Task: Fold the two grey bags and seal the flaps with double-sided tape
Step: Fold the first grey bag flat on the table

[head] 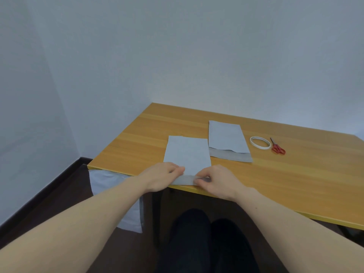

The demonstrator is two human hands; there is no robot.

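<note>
Two grey bags lie flat on the wooden table [295, 184]. The near bag [187, 152] lies at the front edge. Its darker flap [185, 180] sits at the near end, pinched between the fingertips of my left hand [161, 176] and my right hand [214, 181]. The far bag [226, 138] lies to the right and further back, with its darker flap [230, 156] open toward me. A roll of double-sided tape [260, 142] lies right of the far bag.
Red-handled scissors [277, 147] lie just right of the tape roll. White walls close in behind and to the left. A pale sheet [106, 182] hangs under the table's left corner. My dark-clad legs [206, 243] are below the front edge.
</note>
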